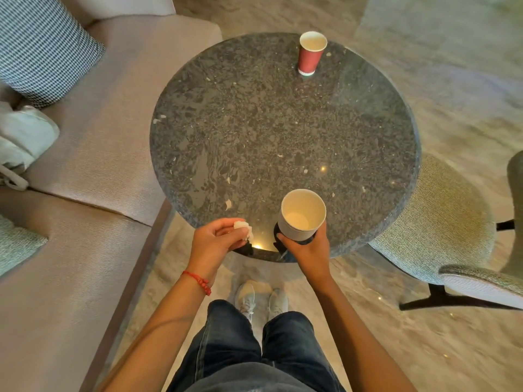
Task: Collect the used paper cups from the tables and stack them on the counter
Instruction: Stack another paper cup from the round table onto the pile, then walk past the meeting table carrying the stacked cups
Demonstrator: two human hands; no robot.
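Observation:
A round dark speckled stone table (254, 123) stands in front of me. My right hand (308, 247) grips a grey paper cup (301, 215) from below, over the table's near edge; the cup is upright and its cream inside looks empty. My left hand (218, 239) pinches a small crumpled white tissue (243, 227) just left of that cup. A red paper cup (310, 53) stands upright at the table's far side, apart from both hands.
A beige sofa (85, 165) with a houndstooth cushion (42, 49) and a pale cushion (22, 140) runs along the left. An upholstered chair (441, 222) stands close to the table's right edge. My legs and shoes are below, on a patterned carpet.

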